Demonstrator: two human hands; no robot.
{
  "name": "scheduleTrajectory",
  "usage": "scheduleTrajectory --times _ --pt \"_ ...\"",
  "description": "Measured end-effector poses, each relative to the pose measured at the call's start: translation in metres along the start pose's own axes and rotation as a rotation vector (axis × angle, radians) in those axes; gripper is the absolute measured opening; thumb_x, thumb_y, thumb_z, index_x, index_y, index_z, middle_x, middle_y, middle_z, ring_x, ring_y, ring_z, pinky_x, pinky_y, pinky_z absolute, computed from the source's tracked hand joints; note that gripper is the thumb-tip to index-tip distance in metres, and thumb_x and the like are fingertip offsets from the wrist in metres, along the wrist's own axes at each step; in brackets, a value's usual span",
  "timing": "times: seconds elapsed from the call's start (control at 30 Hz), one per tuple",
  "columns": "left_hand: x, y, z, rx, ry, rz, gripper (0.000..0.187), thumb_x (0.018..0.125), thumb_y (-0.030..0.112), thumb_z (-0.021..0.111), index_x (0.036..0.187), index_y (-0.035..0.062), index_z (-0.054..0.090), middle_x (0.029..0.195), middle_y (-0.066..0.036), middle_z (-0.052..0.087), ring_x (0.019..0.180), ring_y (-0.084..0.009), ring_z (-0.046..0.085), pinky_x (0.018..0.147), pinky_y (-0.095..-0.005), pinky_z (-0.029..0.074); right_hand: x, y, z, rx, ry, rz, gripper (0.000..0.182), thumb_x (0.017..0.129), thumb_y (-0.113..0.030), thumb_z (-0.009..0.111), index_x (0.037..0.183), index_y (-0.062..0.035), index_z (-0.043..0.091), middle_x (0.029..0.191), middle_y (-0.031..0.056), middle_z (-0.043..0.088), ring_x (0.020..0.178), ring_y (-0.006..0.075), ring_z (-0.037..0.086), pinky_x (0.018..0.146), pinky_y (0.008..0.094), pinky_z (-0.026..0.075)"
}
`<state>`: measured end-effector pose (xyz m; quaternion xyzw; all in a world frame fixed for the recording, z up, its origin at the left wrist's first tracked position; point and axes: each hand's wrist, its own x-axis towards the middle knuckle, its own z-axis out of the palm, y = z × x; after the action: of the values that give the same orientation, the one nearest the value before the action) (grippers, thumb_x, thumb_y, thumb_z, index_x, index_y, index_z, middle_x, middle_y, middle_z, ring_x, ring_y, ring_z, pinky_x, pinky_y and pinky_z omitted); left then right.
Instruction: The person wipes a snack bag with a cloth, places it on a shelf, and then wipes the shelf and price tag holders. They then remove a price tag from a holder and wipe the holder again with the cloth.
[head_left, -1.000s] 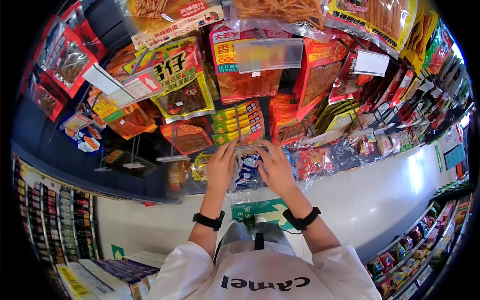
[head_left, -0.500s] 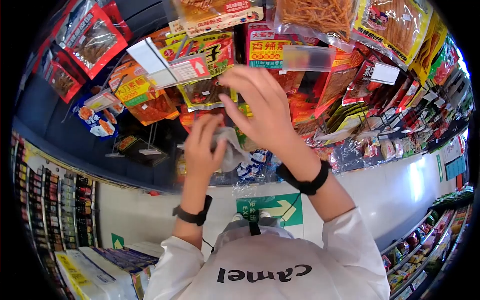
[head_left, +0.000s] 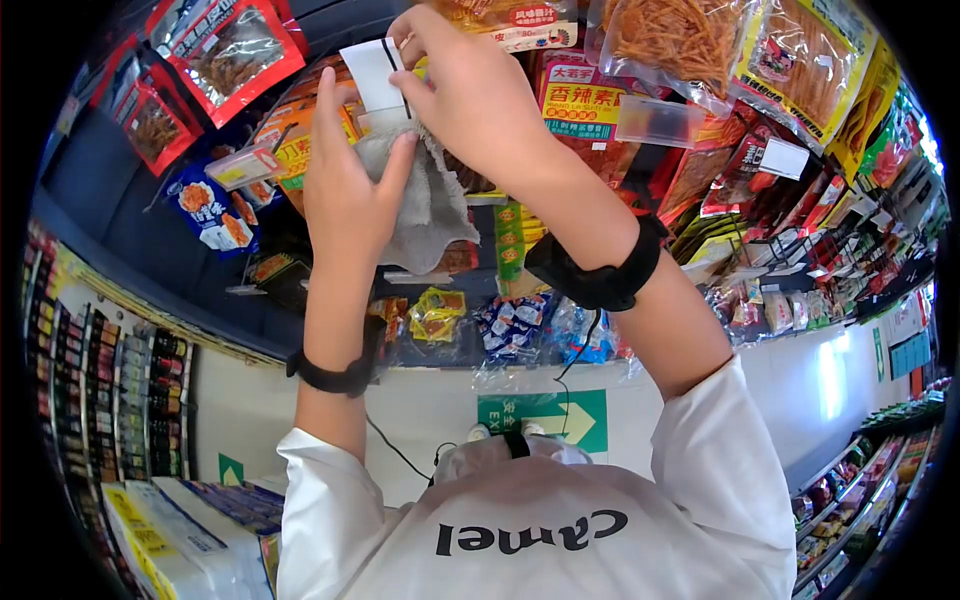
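A white price tag [head_left: 372, 80] with a dark strip down its edge stands in front of the hanging snack packets. My right hand [head_left: 470, 95] has thumb and fingers closed around the tag's right edge. A grey cloth [head_left: 420, 225] hangs below the tag, pressed behind my left thumb. My left hand [head_left: 345, 200] grips the cloth, with its fingers stretched upward beside the tag's left side. The cloth covers part of the tag holder's lower end and the packets behind.
Red-edged snack packets [head_left: 230, 60] hang at upper left, a blue packet [head_left: 212, 212] lower down. A pink-and-yellow packet [head_left: 580, 100] and a clear tag holder [head_left: 655, 120] are on the right. Small yellow packets [head_left: 437, 315] lie along the lower shelf. A cable [head_left: 570, 365] dangles from my right wristband.
Both hands have moved up and to the left. My right hand has taken hold of the price tag, and my left hand has brought the grey cloth up against it.
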<state>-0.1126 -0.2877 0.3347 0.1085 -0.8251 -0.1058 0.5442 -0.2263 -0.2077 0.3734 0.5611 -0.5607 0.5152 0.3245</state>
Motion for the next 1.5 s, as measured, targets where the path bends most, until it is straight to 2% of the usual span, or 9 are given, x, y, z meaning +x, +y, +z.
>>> scheduleTrajectory --times 0.5,0.63,0.7,0.83,0.9,1.13,1.23,1.33,1.5 --pt "0.002 -0.021 -0.006 0.054 0.037 0.095 0.036 0.081 0.023 0.067 0.108 -0.0006 0.06 0.11 -0.018 0.062 0.103 -0.0329 0.059 0.088 -0.0378 0.046 -0.002 -0.005 0.001 0.091 -0.051 -0.057 0.005 0.082 -0.003 0.05 0.085 -0.0021 0.046 0.074 0.0188 0.056 0.075 0.0401 0.057 0.064 0.047 0.043" --pt "0.009 -0.02 -0.013 0.027 0.045 0.112 0.035 0.081 0.022 0.066 0.108 0.001 0.059 0.107 -0.016 0.063 0.101 -0.032 0.059 0.086 -0.0371 0.046 0.005 -0.015 -0.003 0.099 -0.015 -0.084 0.006 0.081 -0.002 0.05 0.087 -0.0024 0.047 0.073 0.0184 0.055 0.074 0.0392 0.057 0.064 0.046 0.044" --pt "0.011 -0.013 -0.014 0.003 0.048 0.087 0.033 0.081 0.02 0.065 0.108 0.0016 0.059 0.104 -0.015 0.063 0.098 -0.0318 0.06 0.084 -0.0363 0.046 0.012 -0.025 -0.015 0.134 -0.12 0.038 0.007 0.085 -0.001 0.05 0.092 -0.0007 0.052 0.079 0.0188 0.056 0.07 0.0348 0.057 0.063 0.0379 0.045" --pt "0.015 -0.01 -0.018 -0.074 0.065 0.088 0.033 0.082 0.019 0.064 0.109 0.002 0.058 0.102 -0.014 0.063 0.096 -0.0304 0.06 0.084 -0.0354 0.046 0.018 -0.026 -0.012 0.191 0.011 -0.082 0.008 0.087 -0.003 0.05 0.094 -0.0004 0.046 0.078 0.0203 0.053 0.07 0.0366 0.055 0.064 0.0392 0.044" --pt "0.017 -0.016 -0.022 -0.114 0.075 0.172 0.029 0.084 0.017 0.059 0.109 0.0024 0.058 0.102 -0.013 0.064 0.097 -0.0285 0.061 0.085 -0.0342 0.045 0.018 -0.031 -0.024 0.245 -0.123 0.059 0.008 0.086 -0.003 0.052 0.092 0.0001 0.047 0.079 0.0197 0.053 0.071 0.036 0.055 0.064 0.0389 0.044" --pt "0.014 -0.021 -0.033 -0.257 0.085 0.257 0.029 0.086 0.012 0.049 0.112 0.0043 0.058 0.102 -0.012 0.063 0.098 -0.0284 0.06 0.088 -0.0345 0.044 0.013 -0.034 -0.038 0.241 -0.133 -0.019 0.012 0.079 0.0 0.057 0.087 0.002 0.049 0.079 0.017 0.055 0.074 0.035 0.056 0.066 0.0373 0.046" --pt "0.017 -0.021 -0.032 -0.236 0.061 0.337 0.035 0.085 0.014 0.049 0.119 0.0062 0.056 0.111 -0.014 0.059 0.105 -0.0294 0.057 0.09 -0.0357 0.043 0.001 -0.022 -0.025 0.098 -0.171 -0.155 0.015 0.08 0.0 0.049 0.096 -0.0023 0.051 0.079 0.0181 0.057 0.08 0.0376 0.058 0.069 0.0452 0.046" --pt "0.013 -0.019 -0.029 -0.085 0.056 0.337 0.049 0.084 0.015 0.052 0.133 0.0101 0.046 0.127 -0.015 0.047 0.117 -0.0308 0.047 0.093 -0.0382 0.042 -0.017 -0.028 -0.017 0.19 -0.104 -0.255 0.042 0.079 0.002 0.05 0.12 -0.0035 0.049 0.107 0.0163 0.059 0.103 0.0336 0.056 0.083 0.0417 0.048" --pt "0.006 -0.017 -0.027 -0.027 0.055 0.333 0.051 0.082 0.017 0.06 0.131 0.01 0.048 0.125 -0.014 0.05 0.113 -0.0313 0.05 0.091 -0.0382 0.044 -0.034 -0.026 -0.025 0.13 -0.128 -0.166 0.03 0.079 0.001 0.059 0.108 -0.0075 0.059 0.095 0.0115 0.065 0.088 0.0315 0.061 0.072 0.0399 0.049"
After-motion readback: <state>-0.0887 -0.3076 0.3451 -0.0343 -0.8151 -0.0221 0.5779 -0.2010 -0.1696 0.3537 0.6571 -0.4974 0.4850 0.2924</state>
